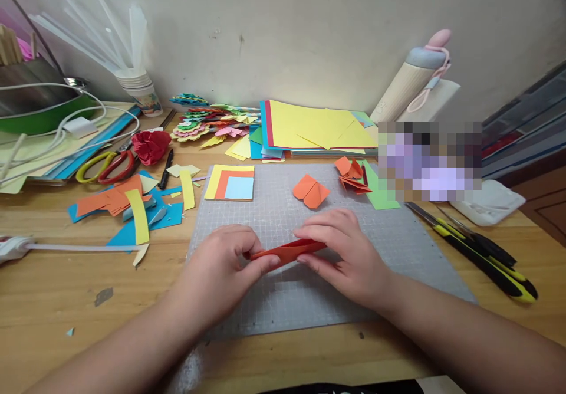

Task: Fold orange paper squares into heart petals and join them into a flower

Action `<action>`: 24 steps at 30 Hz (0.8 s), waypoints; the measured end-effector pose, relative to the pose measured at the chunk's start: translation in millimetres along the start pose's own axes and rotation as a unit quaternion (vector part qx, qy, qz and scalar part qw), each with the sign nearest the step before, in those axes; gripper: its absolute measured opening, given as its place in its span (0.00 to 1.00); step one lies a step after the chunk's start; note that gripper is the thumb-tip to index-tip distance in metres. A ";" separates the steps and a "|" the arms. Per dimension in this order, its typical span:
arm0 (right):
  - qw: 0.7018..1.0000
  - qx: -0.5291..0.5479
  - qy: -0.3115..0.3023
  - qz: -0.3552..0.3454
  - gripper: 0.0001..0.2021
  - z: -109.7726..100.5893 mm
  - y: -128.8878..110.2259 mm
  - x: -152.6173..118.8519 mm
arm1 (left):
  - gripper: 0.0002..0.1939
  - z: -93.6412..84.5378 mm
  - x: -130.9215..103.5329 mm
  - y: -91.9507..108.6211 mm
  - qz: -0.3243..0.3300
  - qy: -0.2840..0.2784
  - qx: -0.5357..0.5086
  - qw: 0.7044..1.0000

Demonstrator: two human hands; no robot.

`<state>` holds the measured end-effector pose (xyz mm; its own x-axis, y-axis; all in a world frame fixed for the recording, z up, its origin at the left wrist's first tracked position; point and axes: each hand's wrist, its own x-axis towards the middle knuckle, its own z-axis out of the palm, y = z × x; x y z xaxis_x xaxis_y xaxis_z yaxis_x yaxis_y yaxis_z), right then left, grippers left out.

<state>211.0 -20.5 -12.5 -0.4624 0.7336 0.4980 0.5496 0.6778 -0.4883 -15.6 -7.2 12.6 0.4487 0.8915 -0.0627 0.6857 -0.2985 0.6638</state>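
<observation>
A folded strip of orange paper (289,255) is held level over the grey cutting mat (247,305). My left hand (227,258) pinches its left end between thumb and fingers. At the right end, my right hand (340,255) grips it the same way, thumb below and fingers above. Just beyond my hands lies a folded orange paper piece (311,191). More folded orange pieces (354,176) rest at the mat's far right, beside a green sheet (381,187). Stacked yellow, orange and light blue paper squares (239,186) sit at the mat's far left.
Paper scraps (141,211), scissors (112,167) and a black pen (167,168) lie left of the mat. A yellow-black utility knife (481,258) lies on the right. Behind are a stack of coloured paper (309,125), paper flowers (207,122) and a leaning bottle (407,81).
</observation>
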 end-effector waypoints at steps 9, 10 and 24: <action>0.989 -0.127 0.059 -0.048 0.06 0.8 -4.9 0.6 | 0.20 7.2 -1.2 -2.0 0.048 0.047 -0.016 0.998; 0.985 -0.143 0.074 -0.063 0.06 1.0 -3.7 0.8 | 0.21 7.5 -0.8 -2.1 0.041 0.043 -0.045 0.997; 0.979 -0.152 -0.102 -0.092 0.10 -3.7 3.5 -0.3 | 0.22 -5.0 2.3 1.9 -0.115 0.019 -0.069 0.991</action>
<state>215.6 -18.5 -11.6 -0.6847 0.6163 0.3890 0.6116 0.7762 -0.1533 -16.1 -4.0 17.4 0.2660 0.9437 -0.1965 0.6814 -0.0398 0.7308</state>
